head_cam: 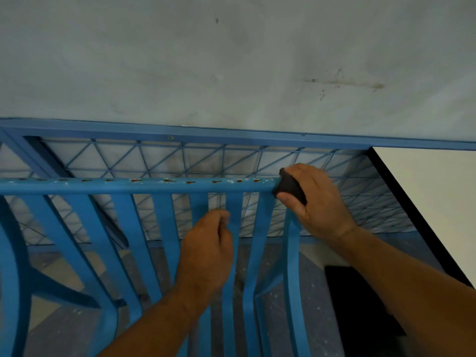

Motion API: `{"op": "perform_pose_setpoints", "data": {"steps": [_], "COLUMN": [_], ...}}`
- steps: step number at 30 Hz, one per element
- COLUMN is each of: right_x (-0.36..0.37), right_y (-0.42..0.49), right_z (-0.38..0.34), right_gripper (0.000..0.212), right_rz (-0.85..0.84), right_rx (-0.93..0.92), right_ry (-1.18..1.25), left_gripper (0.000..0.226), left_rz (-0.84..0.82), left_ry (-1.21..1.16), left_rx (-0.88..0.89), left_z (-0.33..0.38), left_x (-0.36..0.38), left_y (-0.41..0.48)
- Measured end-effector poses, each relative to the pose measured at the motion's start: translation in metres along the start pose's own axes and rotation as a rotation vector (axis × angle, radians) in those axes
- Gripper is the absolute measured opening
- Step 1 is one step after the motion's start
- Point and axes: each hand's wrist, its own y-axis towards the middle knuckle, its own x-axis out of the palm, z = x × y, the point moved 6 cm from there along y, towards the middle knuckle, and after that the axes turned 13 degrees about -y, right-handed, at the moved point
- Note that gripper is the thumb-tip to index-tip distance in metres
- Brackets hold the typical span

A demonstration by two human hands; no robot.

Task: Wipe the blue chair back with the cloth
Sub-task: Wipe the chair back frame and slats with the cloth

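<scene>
The blue chair back (144, 186) runs across the middle of the view as a horizontal top rail with several vertical slats hanging below it. Rust-coloured spots dot the top of the rail. My right hand (314, 199) presses a dark cloth (289, 188) against the right end of the rail, fingers curled over it. My left hand (208, 243) sits lower, in front of the slats near the middle, its fingers pinched around one slat (233, 253).
Behind the chair stands a blue metal frame with wire mesh (206, 161) against a pale, stained wall (231, 60). A white panel with a black edge (422, 202) lies at the right. A dark object (360, 300) rests on the speckled floor below.
</scene>
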Motion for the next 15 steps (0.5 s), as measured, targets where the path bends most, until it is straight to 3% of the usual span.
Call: {"op": "perform_pose_setpoints", "data": {"steps": [3,6,11,15], "right_x": [0.000,0.001,0.000,0.002], "right_y": [0.001,0.009,0.025,0.044], "right_z": [-0.001,-0.004,-0.013,-0.006], "right_gripper": [0.062,0.066,0.071,0.069], "right_rz": [0.008,-0.092,-0.269,-0.372], "right_rx": [-0.240,-0.283,-0.137,0.045], "right_ry": [-0.182,-0.234,-0.244,-0.125], "left_gripper": [0.021,0.021,0.016,0.026], "left_rz": [0.033,0.068,0.132,0.223], "left_ry": [-0.013,-0.053,-0.064,-0.057], "left_rx": [0.016,0.026,0.044,0.029], "left_z": [-0.001,-0.003,0.004,0.005], "left_x": [-0.011,-0.017,-0.015,-0.017], "left_y": [0.000,-0.001,0.000,0.004]}}
